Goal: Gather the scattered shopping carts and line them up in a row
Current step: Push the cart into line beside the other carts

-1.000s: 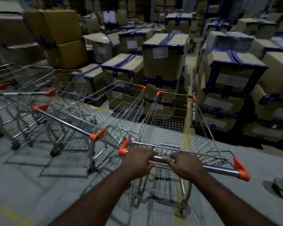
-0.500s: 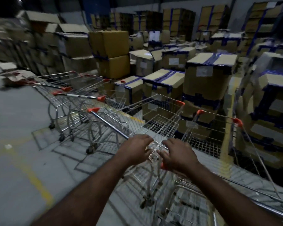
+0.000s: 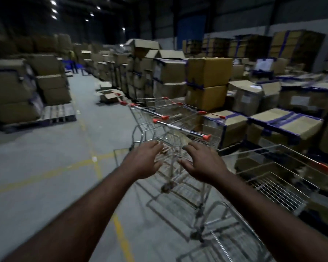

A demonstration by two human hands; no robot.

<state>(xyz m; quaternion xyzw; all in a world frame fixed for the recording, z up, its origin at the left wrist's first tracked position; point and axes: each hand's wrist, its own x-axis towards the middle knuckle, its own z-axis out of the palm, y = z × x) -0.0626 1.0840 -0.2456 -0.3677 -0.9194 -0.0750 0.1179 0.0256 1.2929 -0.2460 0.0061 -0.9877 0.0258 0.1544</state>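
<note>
Both hands, left hand (image 3: 147, 161) & right hand (image 3: 202, 164), are empty w/ fingers spread wide, just near of the shopping carts (image 3: 170, 120) standing side by side by the cardboard boxes (image 3: 208, 82) at right.

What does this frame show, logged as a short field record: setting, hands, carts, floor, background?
setting: dim warehouse aisle, stacked cardboard boxes on both sides
left hand: open, fingers spread, holding nothing
right hand: open, fingers spread, holding nothing
nearest cart handle: beyond both hands, not gripped
carts in row: several lined up along the boxes, orange handle caps
cart at right: wire basket close to the right arm
floor: grey concrete, yellow line
pallet: left, carrying boxes
</note>
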